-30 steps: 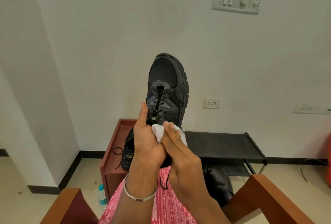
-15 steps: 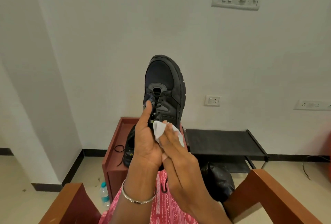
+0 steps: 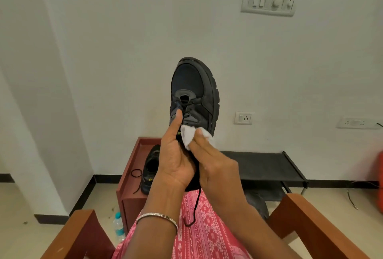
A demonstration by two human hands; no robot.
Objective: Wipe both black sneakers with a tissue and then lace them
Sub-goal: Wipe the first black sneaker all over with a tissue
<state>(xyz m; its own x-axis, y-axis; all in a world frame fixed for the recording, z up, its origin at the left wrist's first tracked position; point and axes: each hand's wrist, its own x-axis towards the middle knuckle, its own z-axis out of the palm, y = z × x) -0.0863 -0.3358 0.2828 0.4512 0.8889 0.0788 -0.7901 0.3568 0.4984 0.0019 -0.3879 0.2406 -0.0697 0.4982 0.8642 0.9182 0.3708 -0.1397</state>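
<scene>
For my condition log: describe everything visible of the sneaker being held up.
The black sneaker is held toe-up, its top facing the camera. Mesh-looking toe, smoother side panels, ridged sole edge. Its lace crosses the lower eyelets; one end dangles below. The left hand grips its rear, thumb on the laces; the right hand presses a white tissue against its side.

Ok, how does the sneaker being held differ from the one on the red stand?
The held sneaker stands toe-up in the left hand, with the right hand pressing a tissue against it; the other sneaker sits on the red stand with no hand on it. The held sneaker's lace end hangs down over the lap; the other sneaker's loose lace lies on the stand top. Both are black lace-up sneakers.
</scene>
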